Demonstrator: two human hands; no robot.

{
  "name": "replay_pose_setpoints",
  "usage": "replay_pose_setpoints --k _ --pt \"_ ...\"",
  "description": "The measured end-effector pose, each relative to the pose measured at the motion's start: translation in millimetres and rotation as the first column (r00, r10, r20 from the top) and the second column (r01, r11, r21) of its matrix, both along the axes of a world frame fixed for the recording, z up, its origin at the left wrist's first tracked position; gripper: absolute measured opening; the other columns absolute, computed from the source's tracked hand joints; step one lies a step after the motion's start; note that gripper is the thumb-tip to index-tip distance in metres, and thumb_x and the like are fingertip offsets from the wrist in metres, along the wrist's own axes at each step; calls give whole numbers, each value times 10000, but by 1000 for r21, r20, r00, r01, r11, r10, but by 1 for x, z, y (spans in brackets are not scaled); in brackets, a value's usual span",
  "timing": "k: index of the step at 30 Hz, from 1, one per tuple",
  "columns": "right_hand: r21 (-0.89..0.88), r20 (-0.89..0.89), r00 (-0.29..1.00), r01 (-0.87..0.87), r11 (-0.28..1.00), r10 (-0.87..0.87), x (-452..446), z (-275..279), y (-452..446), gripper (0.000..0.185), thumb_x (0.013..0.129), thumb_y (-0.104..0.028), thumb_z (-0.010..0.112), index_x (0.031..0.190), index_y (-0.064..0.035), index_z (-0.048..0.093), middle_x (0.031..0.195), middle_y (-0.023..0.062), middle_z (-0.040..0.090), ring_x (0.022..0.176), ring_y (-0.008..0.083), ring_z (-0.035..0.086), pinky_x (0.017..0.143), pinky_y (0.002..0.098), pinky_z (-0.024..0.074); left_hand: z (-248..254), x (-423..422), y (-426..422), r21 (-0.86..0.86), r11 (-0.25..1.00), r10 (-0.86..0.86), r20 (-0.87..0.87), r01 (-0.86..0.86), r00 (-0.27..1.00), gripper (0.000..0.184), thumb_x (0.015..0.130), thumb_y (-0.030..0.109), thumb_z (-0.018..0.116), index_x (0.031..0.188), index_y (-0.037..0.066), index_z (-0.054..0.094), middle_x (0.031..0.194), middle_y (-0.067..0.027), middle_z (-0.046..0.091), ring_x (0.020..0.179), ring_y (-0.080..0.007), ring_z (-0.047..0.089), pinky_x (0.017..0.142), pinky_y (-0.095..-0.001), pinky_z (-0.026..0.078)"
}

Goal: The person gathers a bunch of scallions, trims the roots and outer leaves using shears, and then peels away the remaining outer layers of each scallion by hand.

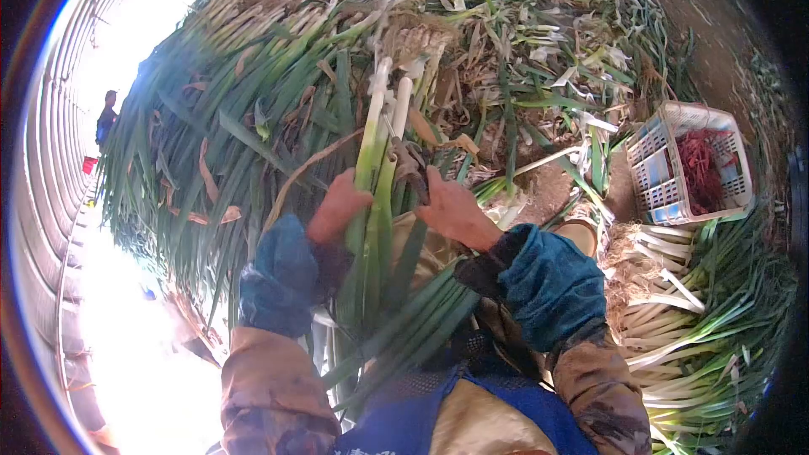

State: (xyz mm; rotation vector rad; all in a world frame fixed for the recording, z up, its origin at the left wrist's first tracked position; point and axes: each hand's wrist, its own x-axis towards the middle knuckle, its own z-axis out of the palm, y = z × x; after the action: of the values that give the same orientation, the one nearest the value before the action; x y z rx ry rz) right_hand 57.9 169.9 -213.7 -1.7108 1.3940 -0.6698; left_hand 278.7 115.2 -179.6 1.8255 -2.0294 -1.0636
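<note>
My left hand point(339, 205) is closed around two long green onions point(371, 147), held upright in front of me with their white ends pointing away and the leaves running down toward my lap. My right hand point(458, 211) is closed on a dark tool with a thin metal tip point(408, 167), close against the stalks. The tip lies beside the white stems; the tool's exact kind is unclear. Beyond my hands, a large heap of untrimmed green onions point(227, 118) spreads to the left, roots at its upper edge.
A white plastic crate point(656, 170) with red ties point(706, 170) stands at right. Below it lies a pile of green onions point(674, 329) with white stems. Loose peelings point(556, 42) cover the ground ahead. Another person point(107, 118) is far left, near the ribbed wall point(50, 177).
</note>
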Motion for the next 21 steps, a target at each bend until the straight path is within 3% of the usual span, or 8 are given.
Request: replay_pose_setpoints --k 3,10,15,19,21 --pt "4 -21 998 51 999 -51 6 -2 -16 407 728 -169 566 1016 40 369 755 278 587 771 459 578 699 516 463 4 -1 26 8 1000 27 79 -28 996 468 632 148 634 1044 -47 526 923 -206 604 882 -307 602 741 -368 465" --pt "-7 8 991 134 991 -134 18 -22 -37 426 713 -216 619 969 27 380 747 285 572 745 471 560 664 518 444 5 7 70 27 1000 -4 -100 7 995 490 657 162 573 1089 -56 499 939 -221 596 900 -324 589 764 -384 447" --pt "27 -5 994 109 994 -109 13 -21 -32 436 717 -225 620 980 33 387 746 286 570 762 453 570 681 508 447 0 10 82 89 994 71 -59 -66 996 512 652 147 563 1127 -26 488 973 -235 587 946 -331 576 793 -380 440" --pt "29 -107 994 4 1000 -1 9 10 -6 460 725 -218 615 1022 47 385 739 282 571 762 428 581 679 495 450 -15 10 101 59 995 83 -135 -75 987 527 650 144 570 1148 -3 485 973 -242 589 943 -353 578 804 -382 445" --pt "19 -80 997 27 999 -25 2 -2 -13 476 730 -218 613 1046 52 382 737 278 572 758 427 582 673 493 451 -17 6 107 78 993 100 -74 -94 992 521 655 144 572 1150 5 485 973 -237 589 946 -361 575 814 -385 445"
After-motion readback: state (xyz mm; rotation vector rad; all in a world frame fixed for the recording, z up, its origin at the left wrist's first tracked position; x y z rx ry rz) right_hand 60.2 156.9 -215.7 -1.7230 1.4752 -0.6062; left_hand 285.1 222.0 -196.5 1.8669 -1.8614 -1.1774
